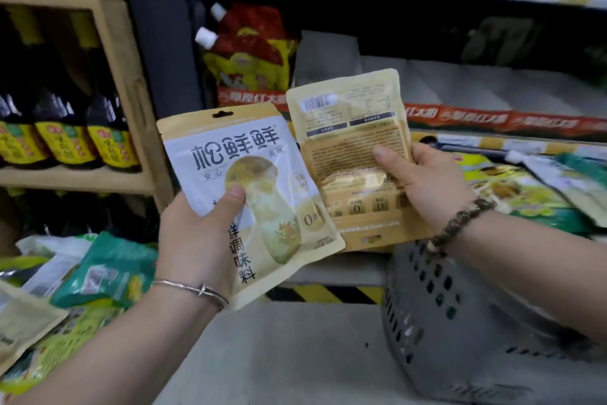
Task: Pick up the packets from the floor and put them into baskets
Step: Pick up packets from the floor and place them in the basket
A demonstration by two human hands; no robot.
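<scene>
My left hand (193,240) grips a cream and white seasoning packet (262,174), front side up, thumb pressed on its middle. My right hand (427,187) holds a second tan packet (351,128) with its printed back and barcode facing me, thumb across its face. The two packets overlap slightly at chest height in front of the shelves. A grey perforated plastic basket (433,316) stands on the floor below my right forearm. More packets (108,270), green, white and tan, lie heaped on the floor at the lower left.
Wooden shelves with dark sauce bottles (62,138) stand at the left. A black metal shelf unit holds red and yellow spouted pouches (249,49) and green packets (525,187) at the right. Grey floor (279,355) lies between the heap and the basket.
</scene>
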